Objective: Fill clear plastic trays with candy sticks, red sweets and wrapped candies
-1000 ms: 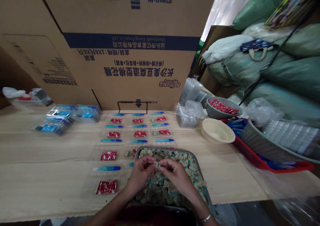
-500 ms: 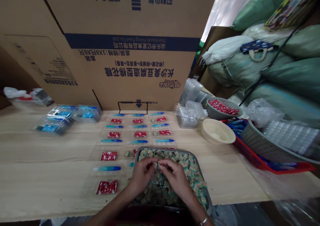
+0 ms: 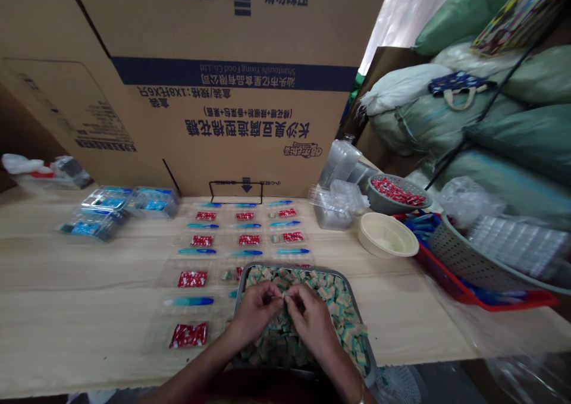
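My left hand (image 3: 256,315) and my right hand (image 3: 313,319) meet above a grey tray (image 3: 372,359) at the front of the table. Thumbs and forefingers of both are pinched together on a small tan-and-green piece (image 3: 284,295), mostly covered by the fingertips. Many similar small blocky pieces (image 3: 345,309) fill the tray. Left of and behind it, clear plastic boxes lie in rows, holding red printed packets (image 3: 188,335) and blue pen-shaped items (image 3: 188,301). A few of these boxes also hold a tan-and-green piece (image 3: 226,275).
A large cardboard box (image 3: 250,106) stands behind the rows. Filled clear boxes (image 3: 154,202) are at the left. At the right are stacked clear boxes (image 3: 332,207), a cream bowl (image 3: 388,235), a basket of red packets (image 3: 399,191) and a red tray (image 3: 482,297). Sacks (image 3: 521,142) are piled beyond.
The joined fingertips have shifted slightly right and down over the tray, still pinched together. The rest of the scene has slid slightly left with the camera.
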Motion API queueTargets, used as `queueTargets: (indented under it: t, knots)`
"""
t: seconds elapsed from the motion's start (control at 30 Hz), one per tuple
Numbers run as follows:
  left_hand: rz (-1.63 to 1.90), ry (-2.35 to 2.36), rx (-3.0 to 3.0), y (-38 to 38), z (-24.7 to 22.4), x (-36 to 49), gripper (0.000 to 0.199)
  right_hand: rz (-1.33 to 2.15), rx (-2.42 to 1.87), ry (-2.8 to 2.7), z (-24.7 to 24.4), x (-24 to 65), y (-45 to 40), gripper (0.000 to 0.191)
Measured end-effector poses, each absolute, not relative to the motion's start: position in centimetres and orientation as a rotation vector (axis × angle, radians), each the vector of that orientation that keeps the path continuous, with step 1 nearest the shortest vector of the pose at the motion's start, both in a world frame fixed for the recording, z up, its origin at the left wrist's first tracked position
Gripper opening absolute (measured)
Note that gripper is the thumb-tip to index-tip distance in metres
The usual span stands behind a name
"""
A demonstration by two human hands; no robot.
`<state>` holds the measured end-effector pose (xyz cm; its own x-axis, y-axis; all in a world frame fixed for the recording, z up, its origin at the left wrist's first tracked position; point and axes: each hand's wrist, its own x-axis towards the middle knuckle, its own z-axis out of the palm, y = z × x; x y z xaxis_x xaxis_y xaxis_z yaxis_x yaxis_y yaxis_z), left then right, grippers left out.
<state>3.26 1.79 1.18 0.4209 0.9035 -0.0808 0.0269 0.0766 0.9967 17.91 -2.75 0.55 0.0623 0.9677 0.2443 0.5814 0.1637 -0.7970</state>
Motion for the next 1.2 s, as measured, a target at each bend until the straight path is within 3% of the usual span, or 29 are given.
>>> queueTargets:
  t: [0.07, 0.27, 0.5, 0.67, 1.07, 1.2]
  knots:
    - [0.794, 0.906, 1.273, 1.6, 1.4, 3.2, 0.01, 0.608, -1.5, -1.568, 0.8, 18.4, -2.7, 0.012]
    - [0.742, 0.848, 1.308, 2.0, 1.3, 3.0, 0.012, 1.114, -1.358, -1.502, 2.6, 19.0, -2.8, 0.016]
    - [0.791, 0.774, 1.244, 1.8, 1.5, 2.6, 0.024, 0.867, -1.419, -1.562, 1.9, 17.7, -2.6, 0.008]
    - [0.73, 0.739, 1.243, 1.6, 1.7, 2.1, 0.041, 0.869, -1.401, -1.63, 1.7, 18.2, -2.5, 0.005]
    - [0.767, 0.753, 1.245, 0.4, 1.0, 0.5, 0.024, 0.892, -1.319, -1.855, 1.8, 17.6, -3.0, 0.013]
    - [0.776, 0.753, 1.174, -0.1, 0.8, 0.0, 0.025, 0.828, -1.395, -1.933, 1.8, 17.1, -3.4, 0.006]
